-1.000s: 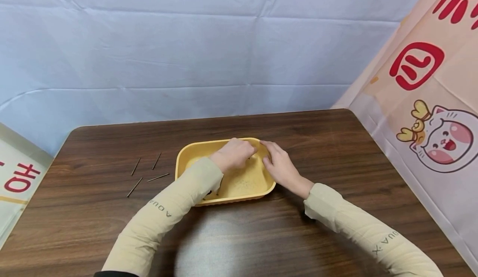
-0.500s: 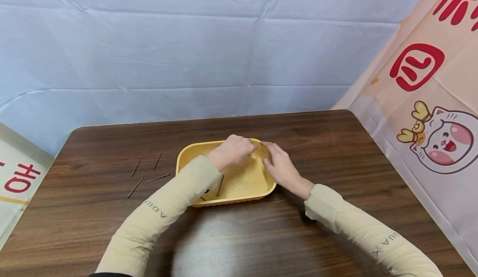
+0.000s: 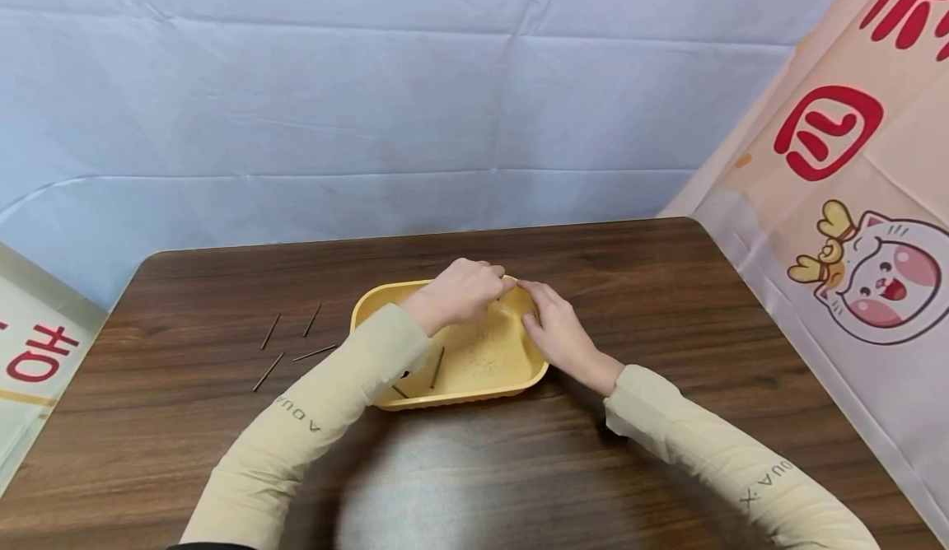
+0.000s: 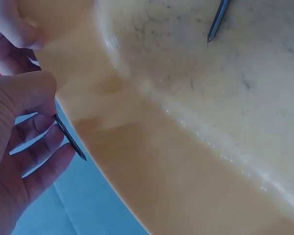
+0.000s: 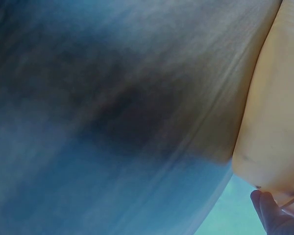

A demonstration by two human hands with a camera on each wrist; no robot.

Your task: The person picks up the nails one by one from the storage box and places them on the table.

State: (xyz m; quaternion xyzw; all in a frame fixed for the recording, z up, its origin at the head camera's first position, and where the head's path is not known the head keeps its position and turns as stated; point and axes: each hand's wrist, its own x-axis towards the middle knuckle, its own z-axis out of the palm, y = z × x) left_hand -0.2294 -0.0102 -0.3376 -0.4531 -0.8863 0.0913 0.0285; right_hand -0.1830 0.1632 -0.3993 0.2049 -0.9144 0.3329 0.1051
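Note:
A yellow plastic tray (image 3: 482, 361) stands on the table. Over its far right part is my left hand (image 3: 463, 291), thumb and finger pinching a nail (image 4: 70, 137) whose point sticks out past the rim in the left wrist view. My right hand (image 3: 559, 328) holds the tray's right rim, thumb on the inner side and fingers along the outside; its fingers (image 5: 269, 210) show at the tray's edge in the right wrist view. Inside the tray lies a loose nail (image 3: 438, 367), and another nail (image 3: 400, 391) shows partly beside my left sleeve, which hides the tray's left part.
Left of the tray, several nails lie spread on the brown wooden table (image 3: 630, 286), among them one nail (image 3: 268, 372) nearest the front. Behind the table hangs a pale cloth (image 3: 334, 105); a printed banner (image 3: 853, 204) is at the right.
My left hand has risen slightly toward the tray's far right rim, and its sleeve has shifted left, uncovering more of the nails in the tray. The right hand has stayed put.

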